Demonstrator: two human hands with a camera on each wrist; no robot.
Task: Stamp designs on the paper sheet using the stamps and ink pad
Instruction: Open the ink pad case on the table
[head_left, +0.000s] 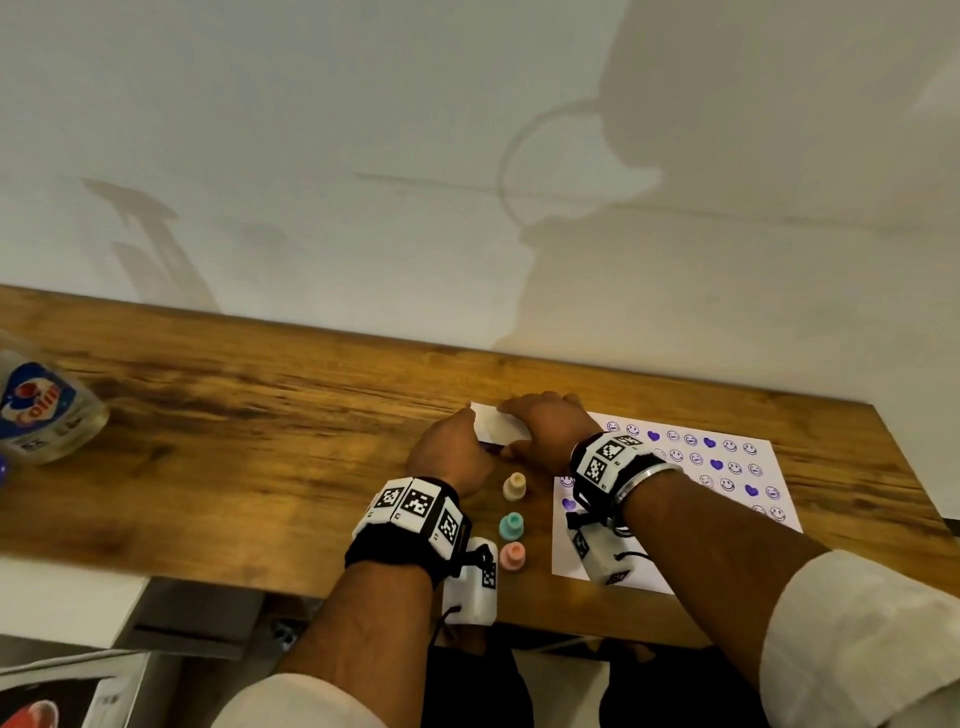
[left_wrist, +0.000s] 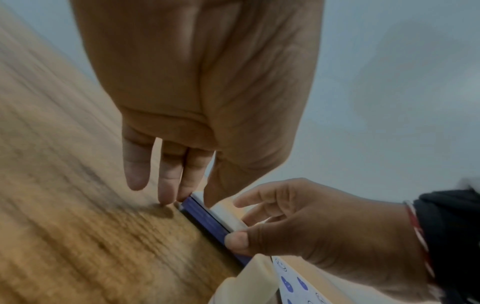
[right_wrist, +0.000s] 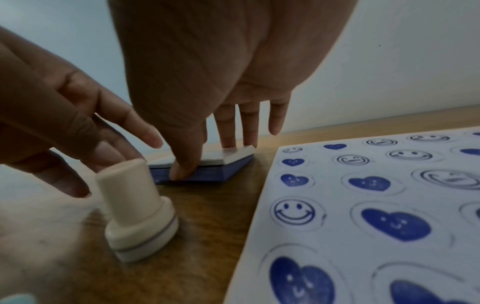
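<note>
The ink pad (head_left: 492, 431), a blue base under a white lid, lies on the wooden table (head_left: 234, 415) between my hands. My right hand (head_left: 540, 428) pinches it, thumb on the blue side (right_wrist: 207, 174) and fingers on the lid. My left hand (head_left: 457, 452) pinches the pad's (left_wrist: 207, 216) left end with thumb and fingertips. Three stamps stand upright in a row nearer me: cream (head_left: 514, 486), teal (head_left: 511, 526) and pink (head_left: 512, 556); the cream stamp (right_wrist: 140, 209) is close to my left fingers. The paper sheet (head_left: 691, 499) on the right carries several blue smileys and hearts.
A clear bottle with a blue label (head_left: 41, 405) lies at the table's far left. A white wall runs directly behind the table. The table's front edge is close under my wrists. My right forearm crosses over the sheet's left part.
</note>
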